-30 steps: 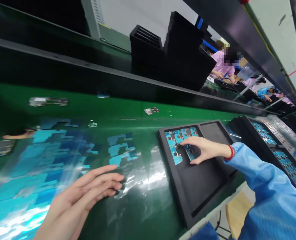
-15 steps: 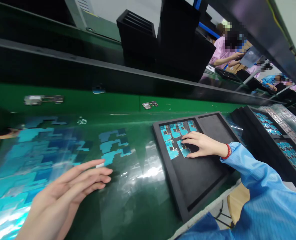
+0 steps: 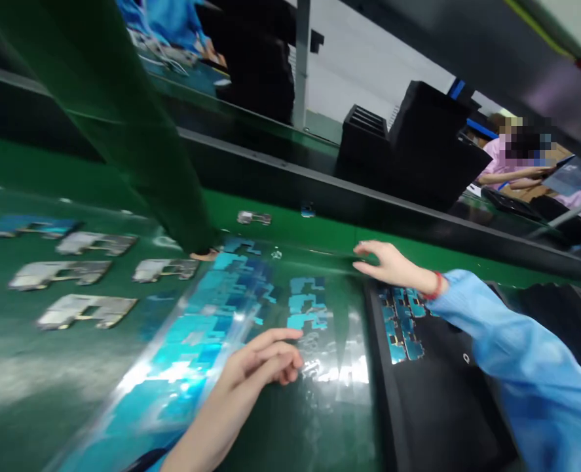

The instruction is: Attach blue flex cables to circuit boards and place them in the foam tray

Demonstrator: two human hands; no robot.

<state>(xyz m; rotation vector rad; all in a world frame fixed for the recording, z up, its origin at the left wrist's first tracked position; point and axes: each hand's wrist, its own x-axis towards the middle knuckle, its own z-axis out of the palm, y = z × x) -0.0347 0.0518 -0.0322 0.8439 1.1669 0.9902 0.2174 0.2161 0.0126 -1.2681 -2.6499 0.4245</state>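
Near tray [image 3: 432, 400], right hand [image 3: 389, 264] outstretched, loosely curved

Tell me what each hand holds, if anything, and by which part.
No held thing shows: the right hand is open near the black tray, and nothing is visible in the left hand, its fingers curled.

PCBs [image 3: 409, 326] in tray [image 3: 437, 400] R, prob. film pcs [image 3: 196, 322] mid, more PCBs [image 3: 84, 309] on bench [image 3: 25, 387] L
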